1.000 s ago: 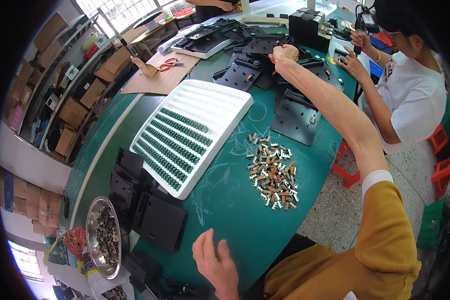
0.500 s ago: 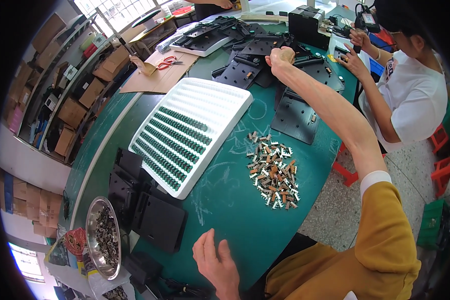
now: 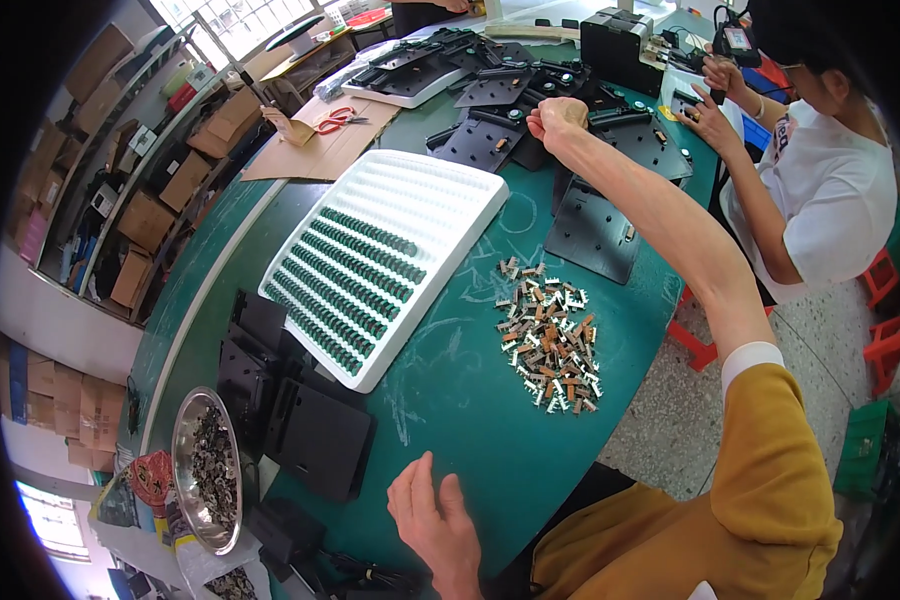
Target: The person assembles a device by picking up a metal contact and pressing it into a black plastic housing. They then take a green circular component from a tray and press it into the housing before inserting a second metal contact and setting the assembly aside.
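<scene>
My right hand (image 3: 561,120) reaches far across the table to a pile of black plastic panels (image 3: 497,90). Its fingers are curled closed, and whatever they may hold is hidden behind the hand. Close to my body, my left hand (image 3: 433,520) hovers over the green tabletop with its fingers apart and nothing in it. Between the two hands lies a heap of small switch-like parts (image 3: 550,340), with brown bodies and pale metal pins. Left of the heap sits a white foam tray (image 3: 448,290), its nearer rows filled with small dark green parts.
A metal bowl (image 3: 236,480) of small metal pieces stands at the left, beside stacked black housings (image 3: 320,440). Red-handled scissors (image 3: 338,120) lie on cardboard (image 3: 310,152). At the back is a black machine (image 3: 620,55). A co-worker in white (image 3: 835,200) sits at the right.
My right hand has shifted very slightly, staying closed above the black panels. The whole view has tilted a little. My left hand remains almost where it was.
</scene>
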Motion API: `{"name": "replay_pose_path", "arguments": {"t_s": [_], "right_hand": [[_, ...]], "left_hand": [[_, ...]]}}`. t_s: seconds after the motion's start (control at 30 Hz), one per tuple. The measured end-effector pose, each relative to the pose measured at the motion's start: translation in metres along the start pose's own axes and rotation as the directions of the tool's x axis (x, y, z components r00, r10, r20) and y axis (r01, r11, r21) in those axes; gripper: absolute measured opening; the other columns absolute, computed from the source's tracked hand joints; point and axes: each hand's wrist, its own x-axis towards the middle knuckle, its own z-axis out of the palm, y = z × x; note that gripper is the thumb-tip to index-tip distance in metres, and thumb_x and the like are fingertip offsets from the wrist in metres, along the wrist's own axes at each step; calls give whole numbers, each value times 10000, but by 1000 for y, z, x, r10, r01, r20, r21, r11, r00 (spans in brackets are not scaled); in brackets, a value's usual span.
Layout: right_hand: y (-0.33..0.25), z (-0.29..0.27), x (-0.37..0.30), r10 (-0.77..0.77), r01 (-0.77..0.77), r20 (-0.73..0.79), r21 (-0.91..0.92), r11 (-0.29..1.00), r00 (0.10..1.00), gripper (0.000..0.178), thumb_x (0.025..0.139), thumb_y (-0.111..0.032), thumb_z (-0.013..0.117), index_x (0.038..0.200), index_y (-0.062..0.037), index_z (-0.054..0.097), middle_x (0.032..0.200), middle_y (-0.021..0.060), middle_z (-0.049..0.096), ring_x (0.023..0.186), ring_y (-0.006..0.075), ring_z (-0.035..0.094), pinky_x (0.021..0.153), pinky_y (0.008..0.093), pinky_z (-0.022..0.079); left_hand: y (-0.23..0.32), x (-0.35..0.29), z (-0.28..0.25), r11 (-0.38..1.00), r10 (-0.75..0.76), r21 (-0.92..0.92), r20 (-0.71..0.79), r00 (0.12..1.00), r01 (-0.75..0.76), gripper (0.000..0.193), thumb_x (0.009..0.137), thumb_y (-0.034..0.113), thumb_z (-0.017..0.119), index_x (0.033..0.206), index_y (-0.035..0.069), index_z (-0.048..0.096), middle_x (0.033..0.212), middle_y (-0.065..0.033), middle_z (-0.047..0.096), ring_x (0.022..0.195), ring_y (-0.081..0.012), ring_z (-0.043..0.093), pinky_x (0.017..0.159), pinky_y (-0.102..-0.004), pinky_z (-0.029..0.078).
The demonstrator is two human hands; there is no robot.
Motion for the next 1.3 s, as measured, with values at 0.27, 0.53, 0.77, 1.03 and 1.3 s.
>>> {"name": "replay_pose_path", "arguments": {"t_s": [0.27, 0.53, 0.77, 1.03, 1.3], "right_hand": [[3, -4, -13, 15, -16, 94, 13, 1000, 995, 86, 937, 1, 535, 974, -27, 607, 843, 127, 692, 654, 217, 681, 539, 333, 568], [4, -14, -48, -5, 1, 270, 15, 1000, 963, 184, 935, 5, 522, 1106, -23, 582, 856, 150, 694, 638, 225, 682, 497, 320, 567], [0, -22, -72, 1, 0, 366, -1, 1000, 931, 181, 948, -9, 550, 1127, -29, 571, 877, 147, 692, 669, 222, 680, 524, 320, 571], [2, -30, -83, 33, -17, 421, -40, 999, 907, 213, 958, -9, 538, 1170, -26, 555, 906, 148, 686, 688, 204, 669, 558, 317, 569], [-15, -60, -117, 66, -24, 577, -80, 997, 814, 251, 951, -42, 573, 1201, -21, 584, 927, 108, 688, 744, 160, 642, 641, 313, 554]], "left_hand": [[1, 1, 0, 1000, 20, 21, 9, 1000, -20, 332, 914, 137, 680, 1211, -7, 646, 1140, -122, 638, 1041, -300, 584, 920, -409, 441], [2, 2, 0, 997, 64, 52, -29, 998, -62, 279, 963, 186, 650, 1158, -14, 662, 1086, -147, 663, 996, -308, 617, 860, -386, 497], [2, 3, 1, 996, 70, 60, -18, 997, -69, 295, 962, 209, 652, 1160, -10, 664, 1098, -143, 667, 1014, -316, 612, 884, -396, 486], [0, 3, -1, 995, 68, 69, -4, 998, -67, 299, 963, 211, 651, 1168, -5, 665, 1118, -138, 665, 1039, -314, 606, 914, -397, 474], [3, 2, 3, 995, 83, 61, 19, 996, -84, 326, 915, 160, 687, 1198, 5, 643, 1129, -116, 638, 1047, -299, 584, 929, -418, 423]]}}
